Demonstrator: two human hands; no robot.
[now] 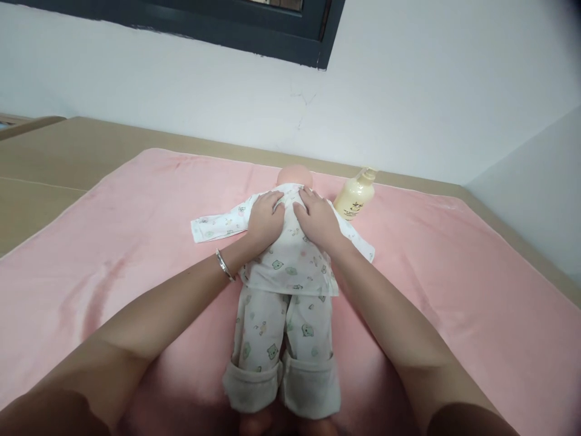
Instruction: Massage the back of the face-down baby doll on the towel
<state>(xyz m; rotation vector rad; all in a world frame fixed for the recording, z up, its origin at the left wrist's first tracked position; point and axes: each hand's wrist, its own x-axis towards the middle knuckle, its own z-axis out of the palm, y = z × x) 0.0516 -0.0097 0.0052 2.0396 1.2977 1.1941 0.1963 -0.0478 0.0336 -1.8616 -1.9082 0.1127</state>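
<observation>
A baby doll lies stretched out, its smooth pink head [295, 175] pointing away from me. It wears a white long-sleeved top [290, 266] with small animal prints and matching trousers [263, 333] with thick rolled cuffs. My left hand [267, 219] rests flat on the left of the doll's upper body, fingers stretched out. On the other side, my right hand [319, 218] lies flat too, its fingers towards the neckline. Both hands touch the cloth without gripping it. The doll's sleeves spread out to either side, and no face shows.
A pale yellow pump bottle [354, 195] stands just beyond my right hand, near the doll's right-hand sleeve. Under the doll, a pink blanket [136, 242] covers most of a wooden surface [104, 136]. Behind it rise a white wall [408, 91] and a dark window frame [254, 30].
</observation>
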